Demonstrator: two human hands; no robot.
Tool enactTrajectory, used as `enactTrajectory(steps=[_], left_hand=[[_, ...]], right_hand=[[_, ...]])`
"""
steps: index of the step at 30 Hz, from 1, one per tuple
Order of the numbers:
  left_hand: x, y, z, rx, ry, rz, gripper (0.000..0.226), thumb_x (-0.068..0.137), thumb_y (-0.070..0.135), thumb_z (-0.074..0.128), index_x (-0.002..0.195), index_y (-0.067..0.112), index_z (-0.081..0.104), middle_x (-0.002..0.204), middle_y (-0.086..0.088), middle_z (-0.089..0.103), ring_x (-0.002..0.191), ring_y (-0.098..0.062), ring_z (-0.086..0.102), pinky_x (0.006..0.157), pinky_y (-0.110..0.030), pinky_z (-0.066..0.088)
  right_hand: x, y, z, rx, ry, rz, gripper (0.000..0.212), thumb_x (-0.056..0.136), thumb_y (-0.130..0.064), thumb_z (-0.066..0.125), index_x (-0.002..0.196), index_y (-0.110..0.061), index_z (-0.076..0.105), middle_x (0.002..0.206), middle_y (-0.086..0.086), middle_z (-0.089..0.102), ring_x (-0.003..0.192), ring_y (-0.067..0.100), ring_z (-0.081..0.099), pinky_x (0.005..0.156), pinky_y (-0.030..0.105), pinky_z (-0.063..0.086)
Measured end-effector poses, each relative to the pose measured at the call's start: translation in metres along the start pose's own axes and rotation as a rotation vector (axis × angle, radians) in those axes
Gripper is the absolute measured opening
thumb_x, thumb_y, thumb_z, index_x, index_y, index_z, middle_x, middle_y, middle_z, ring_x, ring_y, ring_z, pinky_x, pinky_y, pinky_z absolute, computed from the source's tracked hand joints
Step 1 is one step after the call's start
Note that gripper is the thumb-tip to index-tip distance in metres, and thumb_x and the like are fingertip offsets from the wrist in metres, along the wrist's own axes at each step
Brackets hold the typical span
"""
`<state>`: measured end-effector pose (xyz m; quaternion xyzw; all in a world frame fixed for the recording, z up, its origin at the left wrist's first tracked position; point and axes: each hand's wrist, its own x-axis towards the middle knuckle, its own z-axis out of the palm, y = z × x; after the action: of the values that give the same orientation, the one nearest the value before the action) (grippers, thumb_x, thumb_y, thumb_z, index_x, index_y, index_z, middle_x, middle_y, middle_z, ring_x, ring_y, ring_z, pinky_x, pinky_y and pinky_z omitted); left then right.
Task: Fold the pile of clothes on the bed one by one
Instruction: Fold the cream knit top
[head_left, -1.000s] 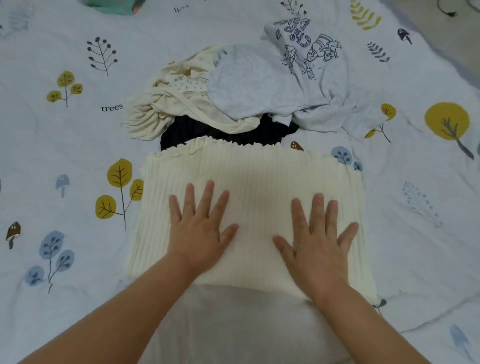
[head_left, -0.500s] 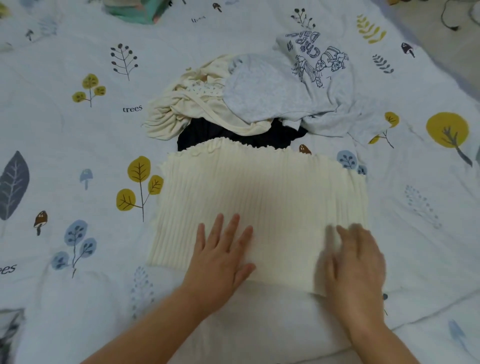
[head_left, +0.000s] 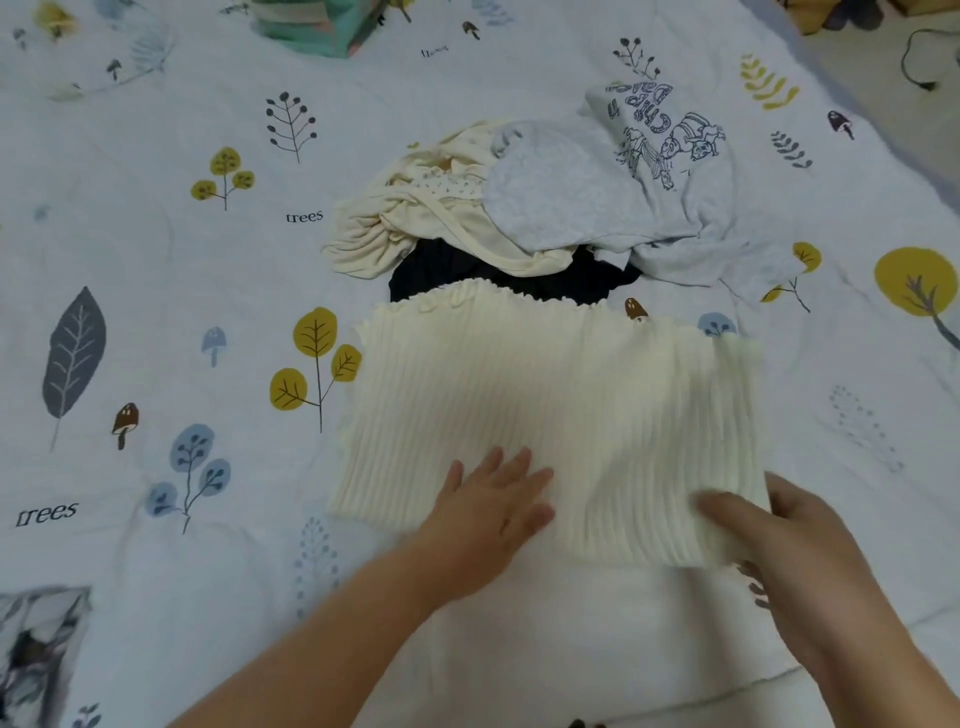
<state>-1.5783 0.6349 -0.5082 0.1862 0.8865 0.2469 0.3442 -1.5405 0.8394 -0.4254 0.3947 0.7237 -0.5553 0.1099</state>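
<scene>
- Ribbed cream top (head_left: 545, 405) lies flat on the bed (head_left: 156, 260), just in front of the pile (head_left: 545, 208).
- Left hand (head_left: 493, 509) rests flat on its near edge, fingers straight.
- Right hand (head_left: 779, 535) pinches its near right corner.

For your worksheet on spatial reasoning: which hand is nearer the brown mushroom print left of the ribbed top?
Left. The left hand lies flat on the ribbed top, towards the mushroom print; the right hand is at the top's far corner.

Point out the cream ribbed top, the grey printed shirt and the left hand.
cream ribbed top (head_left: 561, 405), head view, middle of the ribbed panel.
grey printed shirt (head_left: 670, 140), head view, on the cartoon print.
left hand (head_left: 488, 509), head view, back of the hand.
</scene>
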Motion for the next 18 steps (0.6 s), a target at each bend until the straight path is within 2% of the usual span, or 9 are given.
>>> enactTrajectory(steps=[2,4,6,8,11,13,14,16,18], left_hand=[[-0.003,0.009,-0.026,-0.475,0.094,-0.043,0.047,0.098,0.042,0.025,0.143,0.030,0.030,0.152,0.009,0.026,0.140,-0.006,0.019,0.110,-0.018,0.010],[-0.005,0.017,-0.055,-0.877,0.107,-0.042,0.060,0.084,0.058,0.021,0.137,0.034,0.037,0.144,0.010,0.039,0.132,-0.007,0.035,0.108,-0.024,0.023],[-0.005,0.017,-0.083,-1.132,0.085,-0.017,0.069,0.073,0.067,0.016,0.127,0.036,0.044,0.132,0.006,0.052,0.116,-0.015,0.051,0.098,-0.036,0.036],[-0.005,0.008,-0.109,-1.303,0.106,-0.037,0.070,0.081,0.067,0.015,0.113,0.022,0.059,0.107,-0.004,0.064,0.091,-0.020,0.061,0.081,-0.033,0.047],[-0.003,-0.014,-0.132,-1.272,0.202,-0.179,0.047,0.090,0.051,0.043,0.094,0.013,0.071,0.088,-0.005,0.073,0.080,-0.019,0.070,0.073,-0.030,0.057],[0.004,-0.032,-0.130,-0.960,0.212,-0.261,0.032,0.077,0.032,0.072,0.099,0.009,0.067,0.088,-0.007,0.074,0.080,-0.021,0.071,0.076,-0.035,0.058],[0.006,-0.038,-0.127,-0.784,0.200,-0.290,0.041,0.066,0.024,0.081,0.101,0.010,0.064,0.091,-0.009,0.072,0.084,-0.025,0.070,0.080,-0.040,0.057],[0.010,-0.046,-0.124,-0.687,0.197,-0.306,0.042,0.059,0.017,0.081,0.096,0.015,0.062,0.098,-0.011,0.070,0.091,-0.029,0.067,0.084,-0.046,0.055],[0.011,-0.054,-0.126,-0.866,0.177,-0.221,0.034,0.069,0.007,0.076,0.099,0.016,0.064,0.100,-0.010,0.071,0.093,-0.028,0.068,0.083,-0.043,0.055]], right_hand=[[-0.015,-0.020,0.021,-0.096,0.034,-0.203,0.010,0.079,-0.005,0.064,0.073,-0.014,0.061,0.057,-0.011,0.060,0.050,0.001,0.052,0.050,0.019,0.034],[-0.028,-0.036,0.052,-0.185,0.041,-0.364,0.014,0.074,-0.007,0.063,0.067,-0.015,0.054,0.055,-0.016,0.058,0.050,0.000,0.050,0.047,0.015,0.034],[-0.039,-0.043,0.087,-0.274,0.019,-0.511,0.009,0.072,-0.012,0.063,0.076,-0.016,0.056,0.066,-0.012,0.062,0.061,0.002,0.055,0.054,0.016,0.039],[-0.047,-0.042,0.121,-0.355,-0.069,-0.640,0.025,0.070,-0.017,0.058,0.095,-0.021,0.059,0.092,-0.008,0.064,0.084,0.007,0.059,0.072,0.017,0.044],[-0.052,-0.030,0.160,-0.488,-0.232,-0.698,0.051,0.076,-0.024,0.054,0.127,-0.017,0.049,0.131,-0.002,0.050,0.121,0.016,0.046,0.101,0.029,0.040],[-0.052,-0.023,0.173,-0.620,-0.375,-0.700,0.060,0.085,-0.034,0.054,0.139,-0.015,0.038,0.145,0.000,0.036,0.135,0.018,0.029,0.113,0.029,0.025],[-0.052,-0.021,0.176,-0.686,-0.452,-0.704,0.059,0.088,-0.040,0.051,0.139,-0.014,0.037,0.147,0.001,0.032,0.138,0.019,0.024,0.115,0.029,0.020],[-0.054,-0.021,0.172,-0.637,-0.541,-0.725,0.048,0.091,-0.044,0.042,0.126,-0.013,0.053,0.135,0.004,0.048,0.128,0.018,0.038,0.112,0.032,0.027],[-0.057,-0.027,0.163,-0.386,-0.360,-0.687,0.038,0.087,-0.035,0.037,0.102,-0.016,0.066,0.103,0.000,0.067,0.099,0.015,0.058,0.092,0.031,0.045]])
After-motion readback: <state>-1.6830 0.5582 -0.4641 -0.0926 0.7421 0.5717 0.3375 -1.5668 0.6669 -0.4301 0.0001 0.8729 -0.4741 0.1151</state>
